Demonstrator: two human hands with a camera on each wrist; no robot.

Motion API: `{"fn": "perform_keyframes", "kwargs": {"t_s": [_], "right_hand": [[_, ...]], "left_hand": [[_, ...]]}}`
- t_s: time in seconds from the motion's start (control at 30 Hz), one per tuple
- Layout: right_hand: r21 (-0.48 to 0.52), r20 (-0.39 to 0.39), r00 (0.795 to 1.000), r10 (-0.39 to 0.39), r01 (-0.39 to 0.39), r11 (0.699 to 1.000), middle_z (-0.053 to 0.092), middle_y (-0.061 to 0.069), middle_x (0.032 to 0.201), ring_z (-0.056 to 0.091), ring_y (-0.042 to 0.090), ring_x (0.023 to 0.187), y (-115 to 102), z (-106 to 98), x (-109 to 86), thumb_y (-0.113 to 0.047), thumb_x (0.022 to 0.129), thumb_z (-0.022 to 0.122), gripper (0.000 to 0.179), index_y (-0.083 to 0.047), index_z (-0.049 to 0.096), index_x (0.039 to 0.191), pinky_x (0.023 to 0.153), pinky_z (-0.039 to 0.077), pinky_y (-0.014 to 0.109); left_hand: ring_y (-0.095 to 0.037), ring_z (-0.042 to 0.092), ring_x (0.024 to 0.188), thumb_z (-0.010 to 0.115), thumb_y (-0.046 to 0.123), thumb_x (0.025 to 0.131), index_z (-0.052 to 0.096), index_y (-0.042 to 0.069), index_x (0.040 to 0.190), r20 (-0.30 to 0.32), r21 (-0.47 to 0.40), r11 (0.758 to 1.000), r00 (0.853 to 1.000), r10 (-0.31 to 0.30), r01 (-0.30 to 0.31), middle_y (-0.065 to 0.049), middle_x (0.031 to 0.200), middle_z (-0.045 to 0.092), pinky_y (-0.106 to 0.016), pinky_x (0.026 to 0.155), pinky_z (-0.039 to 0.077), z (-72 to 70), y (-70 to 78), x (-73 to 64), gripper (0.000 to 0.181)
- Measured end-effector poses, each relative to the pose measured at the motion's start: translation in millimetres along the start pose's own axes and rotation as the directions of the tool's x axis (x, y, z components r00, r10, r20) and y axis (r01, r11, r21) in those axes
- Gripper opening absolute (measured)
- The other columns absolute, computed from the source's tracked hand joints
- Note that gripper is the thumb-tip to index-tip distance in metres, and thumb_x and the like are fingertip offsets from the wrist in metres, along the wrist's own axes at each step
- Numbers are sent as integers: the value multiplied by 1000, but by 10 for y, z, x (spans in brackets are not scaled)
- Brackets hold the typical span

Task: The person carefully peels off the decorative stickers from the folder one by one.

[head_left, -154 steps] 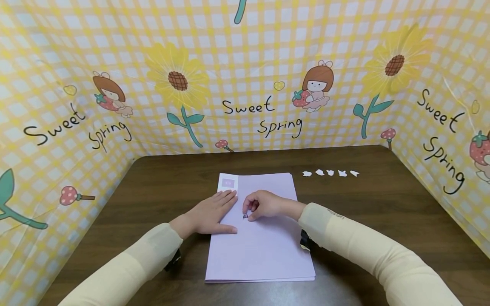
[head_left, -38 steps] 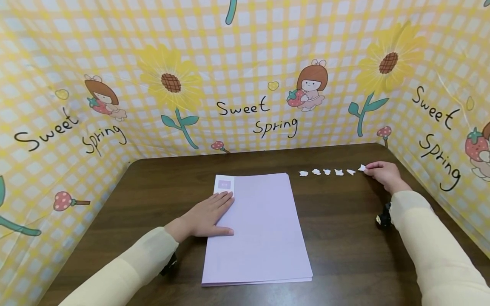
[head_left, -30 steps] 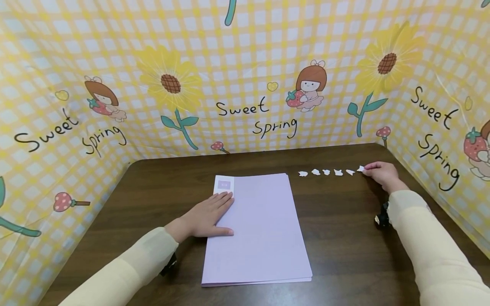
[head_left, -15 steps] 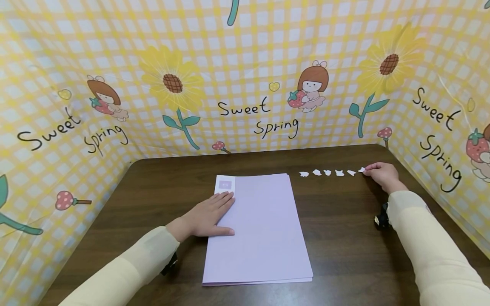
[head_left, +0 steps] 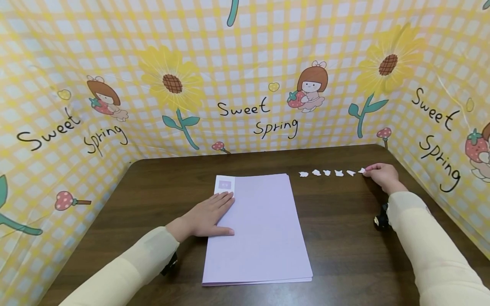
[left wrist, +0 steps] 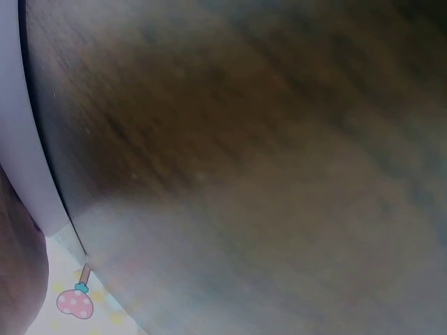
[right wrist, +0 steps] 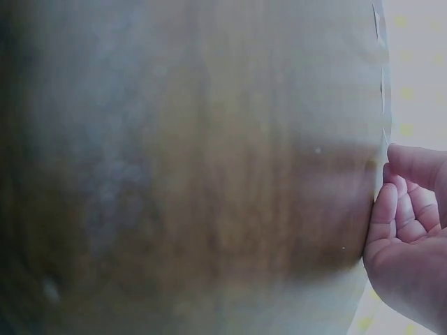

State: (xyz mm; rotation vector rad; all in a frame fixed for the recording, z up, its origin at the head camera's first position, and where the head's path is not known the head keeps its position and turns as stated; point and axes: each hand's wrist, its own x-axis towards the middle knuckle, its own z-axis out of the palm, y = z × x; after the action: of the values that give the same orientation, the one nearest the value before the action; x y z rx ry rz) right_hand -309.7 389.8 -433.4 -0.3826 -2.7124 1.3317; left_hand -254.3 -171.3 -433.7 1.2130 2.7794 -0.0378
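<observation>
My left hand (head_left: pixel 204 216) lies flat with spread fingers on the upper left of a lilac paper booklet (head_left: pixel 264 238), just below a white label with a purple square (head_left: pixel 225 184). At the table's far right, my right hand (head_left: pixel 384 176) pinches a small, irregular white paper cutout (head_left: pixel 361 171) between thumb and fingertips, close over the table. This cutout ends a row of several similar white cutouts (head_left: pixel 327 173). The right wrist view shows the curled fingers (right wrist: pixel 412 209) low by the table; the cutout is hidden there.
The dark wooden table (head_left: pixel 160 187) bears the booklet in the middle and the row of cutouts behind and right of it. A yellow checked cloth (head_left: pixel 245 63) with printed flowers surrounds the table's back and sides.
My right hand has gone from over the booklet, where it held a small dark piece, to the row's right end, which has gained one white cutout. Over the last second little moves.
</observation>
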Motion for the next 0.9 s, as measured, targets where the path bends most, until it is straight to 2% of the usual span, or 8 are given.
{"fn": "perform_keyframes", "kwargs": {"t_s": [0.37,0.63,0.77,0.9], "right_hand": [[13,-1,1000,-7,7,1000,52,23,114,45,28,91,12,-12,-19,-15,89,65,27,8,62,102,68,39,33],[0,-17,1000,-20,20,1000,54,21,107,44,27,88,-10,1,-42,-12,89,67,27,11,60,101,65,39,32],[4,-18,1000,-20,20,1000,56,17,102,45,24,84,-10,-1,-36,-13,89,67,27,10,61,102,64,40,30],[43,18,1000,-18,17,999,56,8,98,50,16,80,-7,-27,-41,-15,91,65,29,9,59,107,65,45,25]], "left_hand": [[-24,8,147,32,81,85,21,6,155,-3,17,1000,1000,4,-4,-11,161,14,-40,117,11,-1,-3,1,103],[-23,7,147,34,80,85,20,6,155,-5,19,1000,1000,-6,6,-10,161,14,-39,117,10,8,-10,3,103],[-22,8,147,34,80,85,21,7,155,-7,23,1000,1000,-12,12,-10,161,14,-39,117,10,20,-20,6,102],[-23,7,147,35,79,86,20,6,155,-6,13,1000,1000,-10,10,-10,161,13,-39,117,10,21,-13,-4,102]]}}
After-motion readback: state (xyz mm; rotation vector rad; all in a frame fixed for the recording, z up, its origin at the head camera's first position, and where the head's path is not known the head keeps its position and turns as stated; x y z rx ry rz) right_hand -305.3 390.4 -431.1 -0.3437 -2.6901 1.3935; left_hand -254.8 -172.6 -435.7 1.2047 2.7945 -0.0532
